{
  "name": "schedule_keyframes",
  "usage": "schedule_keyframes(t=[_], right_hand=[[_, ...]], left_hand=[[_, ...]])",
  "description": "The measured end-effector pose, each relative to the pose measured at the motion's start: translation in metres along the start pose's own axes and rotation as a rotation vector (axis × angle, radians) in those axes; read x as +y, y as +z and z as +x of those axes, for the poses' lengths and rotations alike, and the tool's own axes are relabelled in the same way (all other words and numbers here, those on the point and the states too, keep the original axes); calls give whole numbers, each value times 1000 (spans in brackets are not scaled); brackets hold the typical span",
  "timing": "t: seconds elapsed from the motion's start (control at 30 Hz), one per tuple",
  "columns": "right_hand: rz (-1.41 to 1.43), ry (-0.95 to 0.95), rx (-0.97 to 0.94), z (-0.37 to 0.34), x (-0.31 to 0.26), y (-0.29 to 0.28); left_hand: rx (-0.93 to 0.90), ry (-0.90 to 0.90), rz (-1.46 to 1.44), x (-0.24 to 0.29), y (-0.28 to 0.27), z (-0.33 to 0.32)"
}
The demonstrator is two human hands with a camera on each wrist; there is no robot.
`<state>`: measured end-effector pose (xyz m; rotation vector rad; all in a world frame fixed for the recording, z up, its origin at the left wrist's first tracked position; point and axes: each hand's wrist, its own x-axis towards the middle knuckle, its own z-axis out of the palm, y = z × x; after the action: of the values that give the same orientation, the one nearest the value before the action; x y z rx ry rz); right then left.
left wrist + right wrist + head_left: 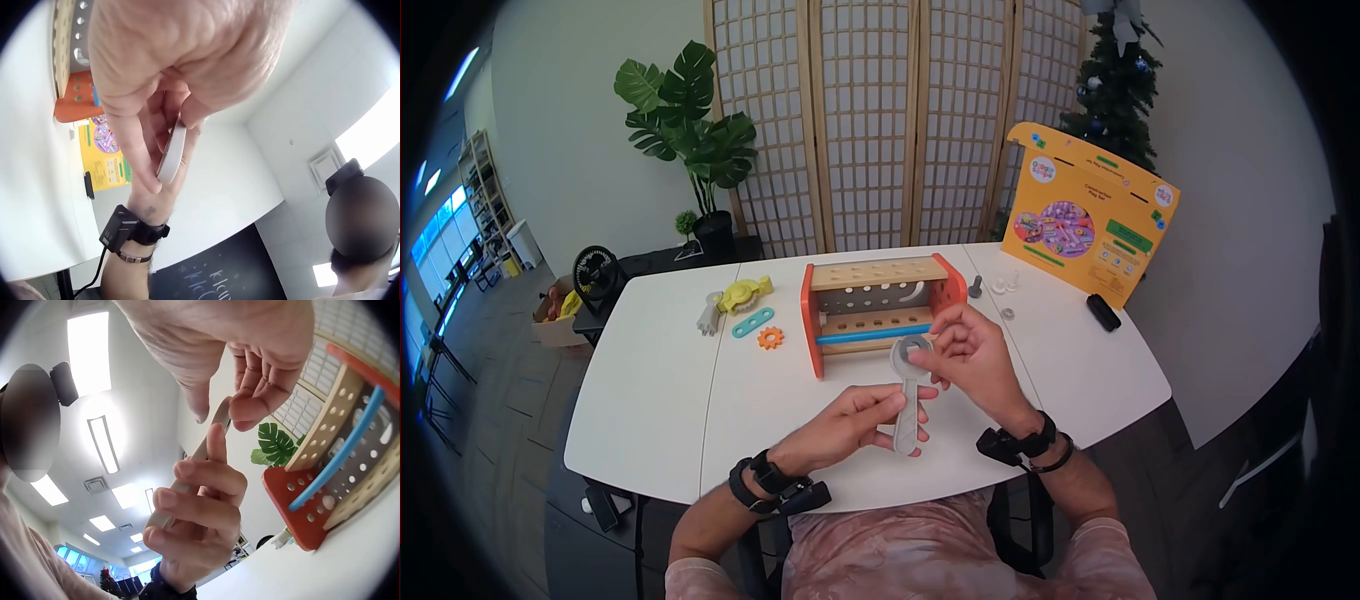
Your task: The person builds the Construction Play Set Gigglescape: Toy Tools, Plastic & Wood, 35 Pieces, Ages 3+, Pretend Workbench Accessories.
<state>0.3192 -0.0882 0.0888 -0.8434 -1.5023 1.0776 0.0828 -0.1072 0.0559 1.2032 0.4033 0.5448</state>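
Note:
My left hand (pixel 858 418) holds a light grey toy wrench (pixel 907 425) by its handle, with the thumb in front and the fingers behind. The wrench stands nearly upright, its round head at the top and a darker grey area in the middle of that head. At the head is my right hand (pixel 977 362), its thumb overlapping the round face in the head view. From the right wrist, the thumb (pixel 199 409) shows a small gap from the wrench, while a bent finger (pixel 244 415) meets its edge. Behind both hands stands a wooden toy toolbox (pixel 883 272) with orange ends and a blue bar (pixel 875 334).
Left of the toolbox lie a yellow toy (pixel 743 293), a grey toy piece (pixel 708 314), a teal strip (pixel 753 322) and an orange gear (pixel 770 338). A dark grey bolt (pixel 975 288), small pale pieces (pixel 1006 284), a black case (pixel 1103 312) and a yellow box (pixel 1090 215) are at the right.

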Motion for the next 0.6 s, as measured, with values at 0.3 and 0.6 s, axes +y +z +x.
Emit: schedule_keyframes(t=[0.3, 0.6], right_hand=[[221, 60, 38, 0, 2, -27], [-138, -188, 214, 15, -3, -58]], left_hand=[[63, 7, 19, -1, -4, 0], [101, 20, 14, 0, -7, -1]])
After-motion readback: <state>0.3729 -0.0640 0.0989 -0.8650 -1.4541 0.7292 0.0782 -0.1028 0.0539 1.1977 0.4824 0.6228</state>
